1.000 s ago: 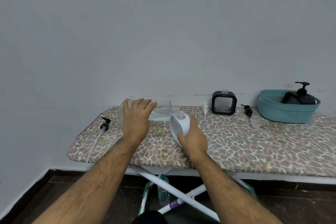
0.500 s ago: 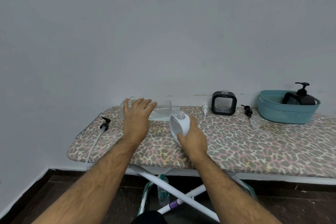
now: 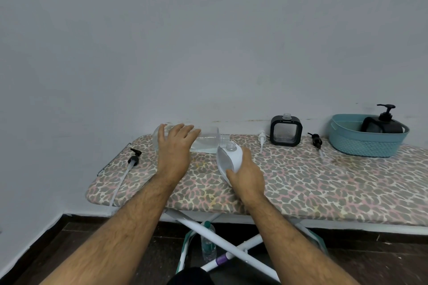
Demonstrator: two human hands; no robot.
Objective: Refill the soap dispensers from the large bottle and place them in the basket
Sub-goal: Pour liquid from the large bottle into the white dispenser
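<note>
My left hand [image 3: 175, 149] grips the large clear bottle [image 3: 207, 139], which is tipped on its side with its neck pointing right. Its mouth meets the open neck of a white soap dispenser [image 3: 228, 157], tilted and held by my right hand [image 3: 246, 174]. A black square dispenser [image 3: 286, 131] stands uncapped at the back of the board. A white pump [image 3: 262, 137] and a black pump [image 3: 315, 139] lie beside it. Another black pump dispenser [image 3: 383, 122] sits in the teal basket [image 3: 363, 143] at the right.
Everything rests on an ironing board with a leopard-print cover [image 3: 301, 180] against a grey wall. A long-tubed black pump [image 3: 133, 159] lies at the board's left end. Under the board stands a small plastic bottle [image 3: 209, 242] among the crossed white legs.
</note>
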